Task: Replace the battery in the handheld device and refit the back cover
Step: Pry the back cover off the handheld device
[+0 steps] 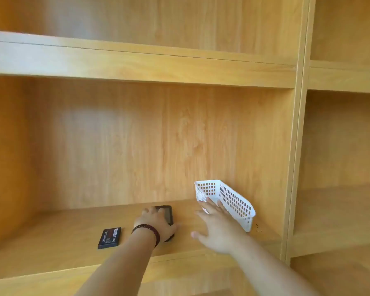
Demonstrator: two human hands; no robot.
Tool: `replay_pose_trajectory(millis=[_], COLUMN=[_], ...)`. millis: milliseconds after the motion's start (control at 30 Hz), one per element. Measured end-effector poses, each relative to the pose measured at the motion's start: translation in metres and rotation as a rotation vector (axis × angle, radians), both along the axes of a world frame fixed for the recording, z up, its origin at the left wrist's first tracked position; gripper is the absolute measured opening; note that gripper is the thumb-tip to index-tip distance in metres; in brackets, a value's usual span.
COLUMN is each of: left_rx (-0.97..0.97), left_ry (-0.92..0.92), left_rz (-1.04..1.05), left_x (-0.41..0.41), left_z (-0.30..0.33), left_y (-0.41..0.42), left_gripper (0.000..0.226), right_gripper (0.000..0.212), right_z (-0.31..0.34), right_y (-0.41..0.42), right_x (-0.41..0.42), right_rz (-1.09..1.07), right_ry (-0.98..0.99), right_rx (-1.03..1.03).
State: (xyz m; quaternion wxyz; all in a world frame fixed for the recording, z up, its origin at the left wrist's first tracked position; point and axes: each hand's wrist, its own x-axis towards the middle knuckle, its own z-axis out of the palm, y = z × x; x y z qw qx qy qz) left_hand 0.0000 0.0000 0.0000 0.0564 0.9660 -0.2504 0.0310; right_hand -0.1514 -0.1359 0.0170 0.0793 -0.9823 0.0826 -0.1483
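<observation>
Warm, bright, even daylight; soft blur throughout, wide-angle bowing toward the edges.

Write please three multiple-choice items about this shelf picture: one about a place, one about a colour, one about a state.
1. Where does the loose battery lie?
A. on the shelf board, left of the left hand
B. inside the basket
C. on the board above

2. What colour is the basket?
A. black
B. white
C. red

3. What is the right hand doing?
A. gripping the battery
B. closed in a fist
C. open with fingers spread, holding nothing

Answers:
1. A: the battery rests flat on the wood, apart from the left hand, which covers the handheld device.
2. B: the plastic grid walls are white against the wooden side panel.
3. C: the spread fingers show at the near end of the basket, with nothing in them.
</observation>
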Motion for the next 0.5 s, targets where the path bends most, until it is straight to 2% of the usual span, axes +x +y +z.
replay_pose_trajectory(millis=[67, 267, 400, 500], left_rx=[0.049, 0.001, 0.046, 0.02], left_ry=[0.045, 0.127, 0.096, 0.1], left_rz=[0.074, 0.224, 0.289, 0.291], left_x=[0.001, -0.004, -0.009, -0.007], left_z=[-0.003, -0.002, 0.001, 0.001], left_y=[-0.003, -0.021, -0.03, -0.032], left_gripper=[0.091, 0.085, 0.062, 0.055], right_gripper=[0.06, 0.058, 0.056, 0.055], right_z=[-0.003, -0.025, -0.034, -0.034], right_y=[0.001, 0.006, 0.005, 0.002], right_x=[0.002, 0.008, 0.005, 0.002], right_rz=[0.024, 0.032, 0.018, 0.019], right_ry=[0.001, 0.102, 0.114, 0.103], right_rx=[-0.059, -0.077, -0.02, 0.003])
